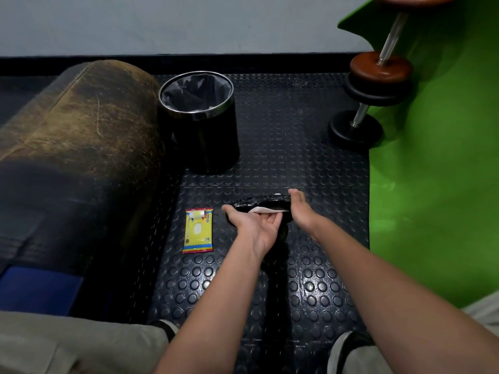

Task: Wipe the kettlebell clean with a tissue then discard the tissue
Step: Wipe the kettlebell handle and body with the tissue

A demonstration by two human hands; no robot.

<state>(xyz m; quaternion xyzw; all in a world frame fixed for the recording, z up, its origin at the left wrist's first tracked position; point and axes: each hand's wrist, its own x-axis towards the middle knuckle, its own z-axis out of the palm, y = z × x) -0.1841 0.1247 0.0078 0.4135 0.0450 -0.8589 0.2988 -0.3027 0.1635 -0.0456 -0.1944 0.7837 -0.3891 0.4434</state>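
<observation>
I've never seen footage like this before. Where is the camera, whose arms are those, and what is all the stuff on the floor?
There is no machine here, and only one picture: it comes from a camera worn on a person's head, looking forward and down, so the two bare arms reaching out are the wearer's own.

The left hand and right hand are both on a black kettlebell standing on the studded rubber floor mat. A white tissue lies against the kettlebell between the hands; which hand grips it is hard to tell.

Left of the kettlebell lies a yellow wet-wipe packet. Further back stands a black waste bin lined with a bag. A worn padded bench fills the left, and dumbbells lean against a green wall on the right.
</observation>
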